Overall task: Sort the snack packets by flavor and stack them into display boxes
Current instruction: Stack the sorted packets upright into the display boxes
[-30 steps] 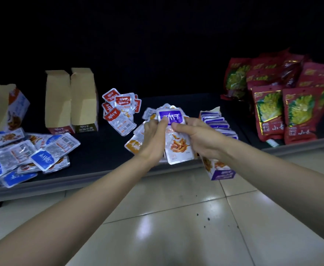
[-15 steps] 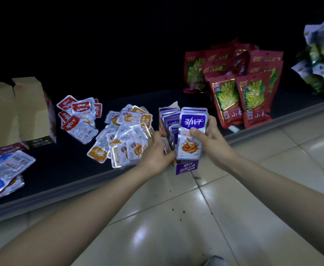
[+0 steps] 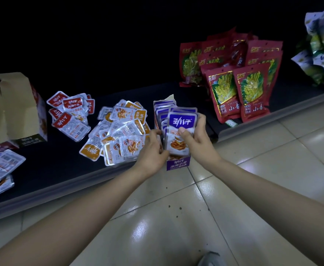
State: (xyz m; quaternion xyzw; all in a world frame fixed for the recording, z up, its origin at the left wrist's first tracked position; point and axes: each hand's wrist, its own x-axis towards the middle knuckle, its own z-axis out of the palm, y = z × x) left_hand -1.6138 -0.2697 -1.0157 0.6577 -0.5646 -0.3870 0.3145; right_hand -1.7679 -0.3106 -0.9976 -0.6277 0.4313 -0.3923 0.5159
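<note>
Sorting is well underway on the dark shelf. Flavors sit in separate heaps so nothing gets mixed: red packets toward the back left, orange packets loose near the front edge, blue packets at the far left end. The purple display box stands right at the front edge, just right of the orange heap, its front hanging slightly past the lip. I'd guess that's so it's easy to load from above.

The right hand holds a bundle of purple packets, thumb across the front and fingers curled behind, with their lower ends already inside the front of the box. They're upright, faces forward, like the row behind them. The left hand grips the box's left wall, probably to stop it tipping off the edge while the bundle goes in.

A second ago both hands were squaring up that bundle in the air over the orange heap. Half a second ago it sat higher at the box. Now it's sunk lower. The view has also swung right, pushing the blue packets toward the frame's edge.
</note>
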